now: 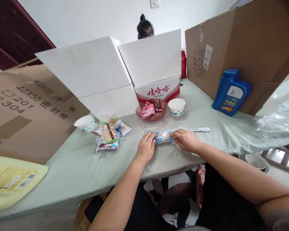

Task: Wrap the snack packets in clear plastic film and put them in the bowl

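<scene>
A small blue snack packet (162,137) lies inside a clear plastic bag (167,131) on the pale green table cover (69,166). My left hand (145,148) pinches the packet's left end with closed fingers. My right hand (186,140) grips its right end, fingers curled. A white pen-like tool (199,129) rests just behind my right hand. To the left lies a pile of wrapped snacks (109,136).
A pink bowl of sweets (151,112), two white paper cups (176,106) (85,123), white open boxes (106,73), brown cartons (26,106) (243,48), a blue oil jug (232,91), a yellow container (12,183), crumpled clear plastic (279,115). A person sits behind the boxes.
</scene>
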Demonstrator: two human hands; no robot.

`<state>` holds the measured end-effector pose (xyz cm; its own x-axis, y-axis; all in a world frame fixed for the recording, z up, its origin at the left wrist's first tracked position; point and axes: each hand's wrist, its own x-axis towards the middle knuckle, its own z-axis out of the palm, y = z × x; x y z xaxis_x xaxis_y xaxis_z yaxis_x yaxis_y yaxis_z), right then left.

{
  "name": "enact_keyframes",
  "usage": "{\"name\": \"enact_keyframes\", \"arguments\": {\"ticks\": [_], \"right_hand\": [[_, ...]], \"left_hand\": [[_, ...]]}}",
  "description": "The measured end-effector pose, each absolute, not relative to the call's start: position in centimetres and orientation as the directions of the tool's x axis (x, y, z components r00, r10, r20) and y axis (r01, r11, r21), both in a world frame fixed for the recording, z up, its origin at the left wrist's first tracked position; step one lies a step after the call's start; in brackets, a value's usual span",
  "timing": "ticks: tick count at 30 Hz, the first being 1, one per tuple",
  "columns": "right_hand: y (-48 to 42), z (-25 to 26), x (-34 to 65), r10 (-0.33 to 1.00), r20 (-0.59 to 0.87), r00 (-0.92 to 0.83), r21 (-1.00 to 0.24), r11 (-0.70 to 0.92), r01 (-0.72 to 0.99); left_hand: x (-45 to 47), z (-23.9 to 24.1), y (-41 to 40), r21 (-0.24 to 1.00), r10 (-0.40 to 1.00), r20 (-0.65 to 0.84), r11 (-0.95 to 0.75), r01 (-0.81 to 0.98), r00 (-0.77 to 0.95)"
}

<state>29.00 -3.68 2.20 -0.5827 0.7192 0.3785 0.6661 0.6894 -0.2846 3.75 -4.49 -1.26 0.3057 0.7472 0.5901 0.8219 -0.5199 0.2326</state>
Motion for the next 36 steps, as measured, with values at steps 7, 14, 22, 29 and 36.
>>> {"name": "enact_keyframes", "arguments": {"ticks": [7,14,22,29,36], "right_hand": [[-2.0,0.7,28.8,0.845,0.25,-0.472,-0.124,0.512,0.85],[-2.7,2.1,29.1,0.819,0.302,-0.488,-0.188,0.553,0.812],[-2.7,1.9,29.6,0.836,0.306,-0.455,-0.201,0.524,0.828],[-5.0,3.6,28.4,0.45,0.434,-0.781,-0.13,0.889,0.44],[-4.2,3.9,28.9,0.886,0.041,-0.463,0.001,0.463,0.886]], "left_hand": [[2.7,-1.8,-4.0,0.208,0.803,0.557,-0.38,0.901,0.211],[3.0,0.0,-5.1,0.233,0.691,0.706,-0.434,0.87,0.156],[3.8,2.4,-7.3,0.062,0.535,0.721,-0.684,0.727,0.441],[5.5,4.3,-10.0,0.085,0.532,0.412,-0.831,0.55,0.74],[4.9,4.2,-10.6,0.192,0.65,0.081,-0.754,0.628,0.756]]}}
